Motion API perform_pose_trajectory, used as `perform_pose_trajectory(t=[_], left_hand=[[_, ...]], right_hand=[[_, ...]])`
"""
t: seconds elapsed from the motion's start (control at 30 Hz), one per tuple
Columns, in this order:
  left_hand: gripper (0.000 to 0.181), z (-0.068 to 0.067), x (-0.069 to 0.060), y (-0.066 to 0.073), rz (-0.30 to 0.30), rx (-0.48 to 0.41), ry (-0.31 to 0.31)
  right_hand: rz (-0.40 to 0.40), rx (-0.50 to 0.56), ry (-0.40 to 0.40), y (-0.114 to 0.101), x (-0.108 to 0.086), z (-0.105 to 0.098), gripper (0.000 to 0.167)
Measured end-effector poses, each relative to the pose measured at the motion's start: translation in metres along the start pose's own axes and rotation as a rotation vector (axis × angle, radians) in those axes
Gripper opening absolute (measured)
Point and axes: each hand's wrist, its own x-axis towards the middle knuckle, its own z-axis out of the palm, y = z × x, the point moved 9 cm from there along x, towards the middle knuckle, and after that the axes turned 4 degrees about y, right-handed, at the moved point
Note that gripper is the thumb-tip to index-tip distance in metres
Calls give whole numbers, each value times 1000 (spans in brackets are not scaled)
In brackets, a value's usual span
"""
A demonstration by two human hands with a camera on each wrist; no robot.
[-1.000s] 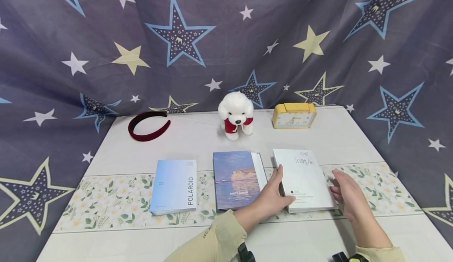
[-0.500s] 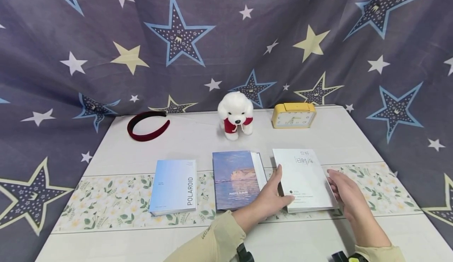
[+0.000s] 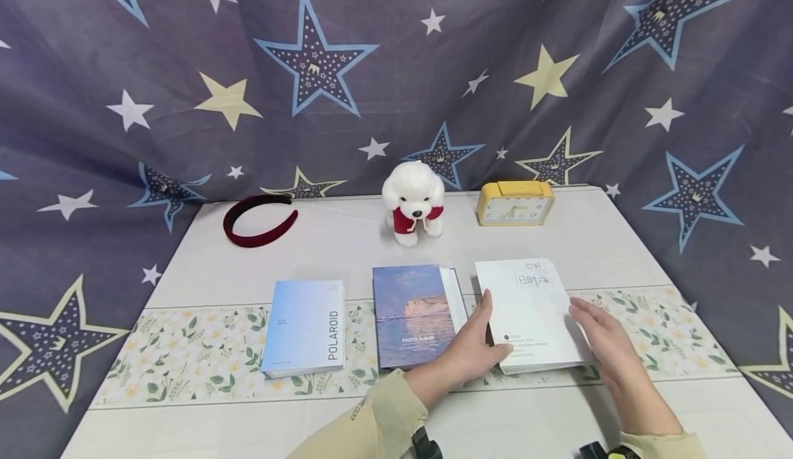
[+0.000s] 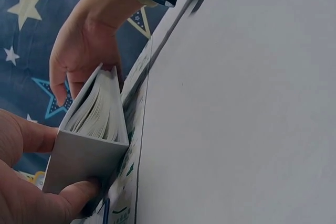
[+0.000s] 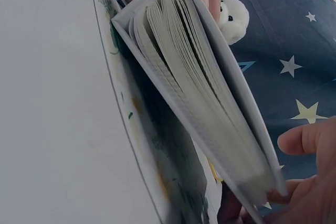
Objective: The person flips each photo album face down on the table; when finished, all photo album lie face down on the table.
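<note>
The white album (image 3: 535, 314) lies between the hands, its right side tilted up off the table in the right wrist view. My left hand (image 3: 471, 349) grips its spine side, with the thumb on the spine in the left wrist view (image 4: 79, 195). At the right edge, my right hand (image 3: 610, 342) holds the album with curled fingers, some beneath the lower cover in the right wrist view, while its thumb stands off the upper cover. The page edges (image 5: 184, 72) show between the covers. Beside my left wrist lies the blue photo album (image 3: 409, 314).
A light blue Polaroid album (image 3: 303, 325) lies on the left of the floral strip (image 3: 186, 356). Behind stand a dark red headband (image 3: 263, 235), a white plush dog (image 3: 414, 197) and a yellow clock (image 3: 515, 203). A star-patterned cloth (image 3: 396, 67) hangs behind the table.
My right hand has moved left, from beside the white album onto its right edge. The album's right side has risen slightly and shifted a little. My left hand has kept its grip, moving slightly left.
</note>
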Motion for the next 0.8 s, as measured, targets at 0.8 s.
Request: perform_pose_trajectory(t=[0.8], left_hand=[[89, 7, 8, 9, 64, 222, -34]], right_hand=[[-137, -80, 74, -27, -17, -17, 68]])
